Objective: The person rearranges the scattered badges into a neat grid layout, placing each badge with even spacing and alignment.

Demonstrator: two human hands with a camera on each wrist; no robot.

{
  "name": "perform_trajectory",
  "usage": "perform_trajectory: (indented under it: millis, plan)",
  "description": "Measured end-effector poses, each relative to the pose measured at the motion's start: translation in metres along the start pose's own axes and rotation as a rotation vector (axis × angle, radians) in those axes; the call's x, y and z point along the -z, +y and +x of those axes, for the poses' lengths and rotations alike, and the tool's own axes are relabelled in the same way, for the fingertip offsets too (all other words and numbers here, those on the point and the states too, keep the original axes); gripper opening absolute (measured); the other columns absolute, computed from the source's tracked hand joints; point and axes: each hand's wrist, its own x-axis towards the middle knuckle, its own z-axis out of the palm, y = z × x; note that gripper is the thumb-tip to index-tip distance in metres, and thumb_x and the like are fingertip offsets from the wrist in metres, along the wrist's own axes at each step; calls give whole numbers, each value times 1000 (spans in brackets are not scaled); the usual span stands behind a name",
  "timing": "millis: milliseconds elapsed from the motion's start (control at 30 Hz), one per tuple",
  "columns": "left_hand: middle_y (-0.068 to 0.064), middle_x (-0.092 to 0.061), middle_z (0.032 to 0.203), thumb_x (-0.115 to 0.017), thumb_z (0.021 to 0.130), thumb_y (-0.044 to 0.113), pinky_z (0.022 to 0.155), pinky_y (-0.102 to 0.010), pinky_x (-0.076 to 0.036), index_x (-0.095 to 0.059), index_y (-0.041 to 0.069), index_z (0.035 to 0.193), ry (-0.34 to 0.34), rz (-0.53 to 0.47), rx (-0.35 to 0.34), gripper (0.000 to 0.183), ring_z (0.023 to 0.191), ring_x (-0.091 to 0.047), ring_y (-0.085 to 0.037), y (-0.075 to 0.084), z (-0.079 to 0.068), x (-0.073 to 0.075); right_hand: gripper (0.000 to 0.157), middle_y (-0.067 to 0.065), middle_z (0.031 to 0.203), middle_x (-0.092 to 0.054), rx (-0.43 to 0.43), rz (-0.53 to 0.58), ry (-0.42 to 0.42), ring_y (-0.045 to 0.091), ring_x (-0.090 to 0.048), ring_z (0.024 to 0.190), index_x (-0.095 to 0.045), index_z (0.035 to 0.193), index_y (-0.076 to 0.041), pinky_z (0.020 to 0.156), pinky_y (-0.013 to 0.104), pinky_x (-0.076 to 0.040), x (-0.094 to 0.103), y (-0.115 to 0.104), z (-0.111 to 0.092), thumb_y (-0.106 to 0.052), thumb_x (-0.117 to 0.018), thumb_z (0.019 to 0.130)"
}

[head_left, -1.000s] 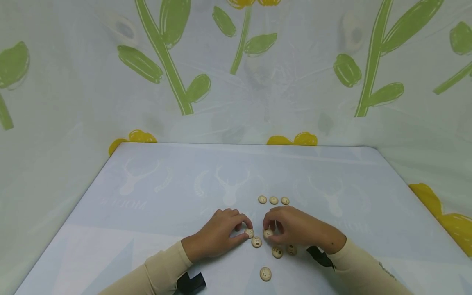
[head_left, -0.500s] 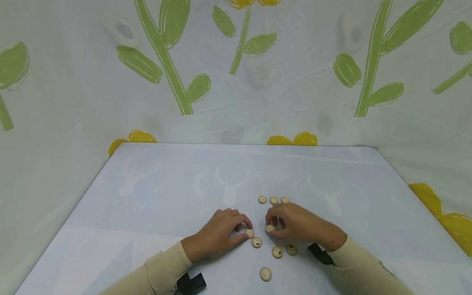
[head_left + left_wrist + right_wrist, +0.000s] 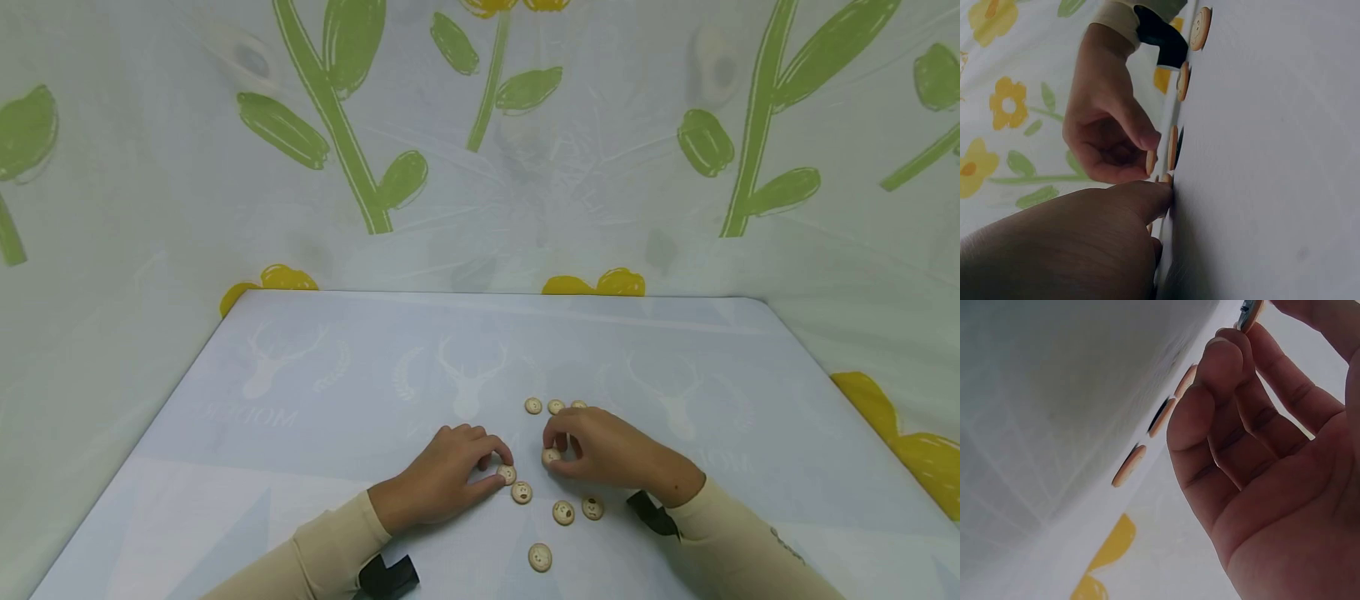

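In the head view my left hand rests on the table, thumb and forefinger around a small round wooden disc with a face drawn on it. My right hand pinches another disc between thumb and forefinger, farther back and to the right. The left wrist view shows this pinched disc on edge, off the table surface. From the right wrist view, its underside has a grey metallic patch. A face disc lies just in front of the left fingertips.
Several face discs lie loose on the pale table. At the back is a row of three, its right disc partly behind the right hand. Nearer are two side by side and a single one. A flower-patterned curtain surrounds the table.
My right hand has moved away from me and slightly right with its disc, toward the back row, partly covering the right disc there. The left hand has stayed in place.
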Motion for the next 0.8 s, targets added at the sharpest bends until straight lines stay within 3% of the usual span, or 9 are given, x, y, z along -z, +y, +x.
perform_trajectory:
  millis: [800]
  plan:
    - [17,-46,80,-69,94,37,74,-24,-32,-67,32,109,-2,25,5,16,80,-44,-2,-1,1,0,12,-11,78,-58,-51,-47,50,4,-49,66,-67,91,-21,62,21,-44,3,-2,12,-22,-78,87]
